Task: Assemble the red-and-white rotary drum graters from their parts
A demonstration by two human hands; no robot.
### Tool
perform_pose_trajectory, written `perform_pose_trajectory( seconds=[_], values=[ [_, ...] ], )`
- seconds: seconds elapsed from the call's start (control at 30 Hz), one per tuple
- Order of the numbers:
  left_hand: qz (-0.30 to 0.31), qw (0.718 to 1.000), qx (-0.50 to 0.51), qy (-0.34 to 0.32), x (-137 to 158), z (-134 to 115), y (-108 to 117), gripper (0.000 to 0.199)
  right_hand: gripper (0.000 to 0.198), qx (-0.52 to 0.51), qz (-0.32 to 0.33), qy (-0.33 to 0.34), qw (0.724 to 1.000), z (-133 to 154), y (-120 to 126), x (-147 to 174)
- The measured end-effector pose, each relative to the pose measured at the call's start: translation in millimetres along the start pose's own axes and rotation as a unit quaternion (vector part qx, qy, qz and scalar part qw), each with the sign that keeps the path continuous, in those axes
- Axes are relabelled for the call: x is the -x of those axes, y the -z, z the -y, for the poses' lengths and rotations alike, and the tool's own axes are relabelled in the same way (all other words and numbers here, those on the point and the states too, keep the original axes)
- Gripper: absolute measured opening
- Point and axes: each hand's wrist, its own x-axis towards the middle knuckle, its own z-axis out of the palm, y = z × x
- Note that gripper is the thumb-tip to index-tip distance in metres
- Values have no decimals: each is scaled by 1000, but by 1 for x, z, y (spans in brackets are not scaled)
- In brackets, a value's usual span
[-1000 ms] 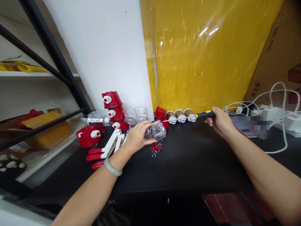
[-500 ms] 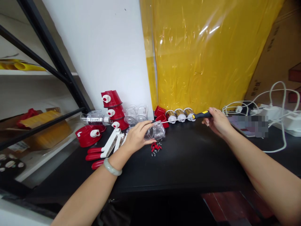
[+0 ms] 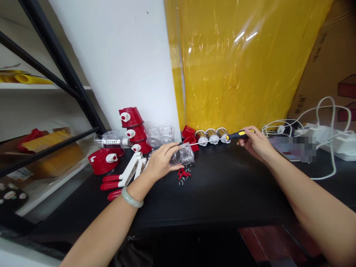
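My left hand (image 3: 164, 159), a pale bangle on its wrist, is closed round a clear plastic grater housing (image 3: 188, 154) lying sideways above the table. In my right hand (image 3: 254, 142) is a screwdriver (image 3: 233, 136) with a black and yellow handle. Its long thin shaft runs left, level, to the top of the housing by my left fingertips; the tip is hidden there. Just below the housing lie small red plastic parts (image 3: 183, 173) and several small screws (image 3: 181, 181).
Red bases with white knobs (image 3: 132, 116) are stacked at the left, near red-handled white arms (image 3: 129, 170). Clear plastic pieces (image 3: 160, 134), red parts (image 3: 189, 132) and grater drums (image 3: 213, 136) line the back. At right lie a phone (image 3: 289, 148) and white cables (image 3: 332, 148).
My right fingers have shifted on the screwdriver handle, showing more of its yellow and black end. My left hand still holds the housing in nearly the same place.
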Motion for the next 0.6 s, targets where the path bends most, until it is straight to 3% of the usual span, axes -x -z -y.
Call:
perform_pose_trajectory(
  seconds=[0.2, 0.4, 0.6],
  values=[
    [5, 1000, -15, 7, 0, 4, 2, 68, 35, 4, 63, -44, 997, 4, 3, 2],
    [20, 1000, -12, 0, 1, 5, 2, 70, 41, 108, 77, -36, 991, 2, 9, 0],
    [32, 999, -13, 11, 3, 6, 0, 71, 44, 139, 78, -20, 987, 2, 9, 0]
  ],
)
